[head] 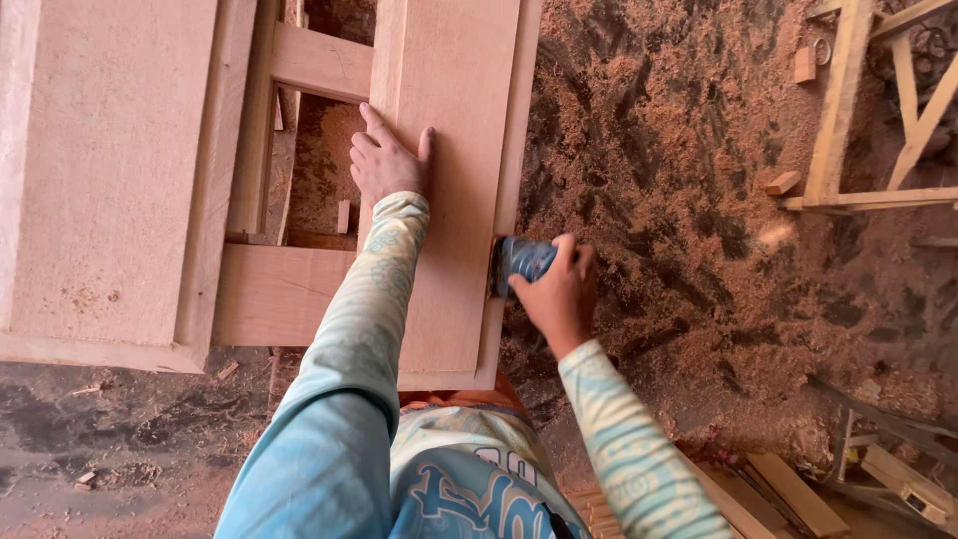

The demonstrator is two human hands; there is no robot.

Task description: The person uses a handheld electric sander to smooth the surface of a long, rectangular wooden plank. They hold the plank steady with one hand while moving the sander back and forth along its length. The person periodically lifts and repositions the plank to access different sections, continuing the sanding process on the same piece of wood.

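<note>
Far left lay a wide pale wooden door panel with a raised border [110,180], flat and untouched, its face dusty but even. Just right of it ran the bare rails of the pale timber door frame [319,62], one crossing at the top and another broader one lower down, with a gap between them open to the sawdust below

The left hand [387,165] lay flat on the narrow upright pale wooden panel [454,150], fingers [373,122] spread and straight, gripping nothing, only pressing the board down near its left edge. Patterned light blue sleeves covered both arms

At the right edge of that same panel, about halfway down, the right hand [561,294] was wrapped around a small blue handheld power tool [523,260], fingers curled tight over its body. The tool's working end met the panel's edge strip; the part in contact was hidden, so its kind could not be told for certain

Judgement on progress: the panel's face looked smooth and evenly coloured, so the face work seemed mostly done. The tool sat mid-length on the right edge, suggesting edge work partly through, though which stretch was finished could not be told

Right of the hands, the floor thick with reddish-brown sawdust [689,150]; beyond it a light wooden frame structure [848,110] and loose offcuts
</note>
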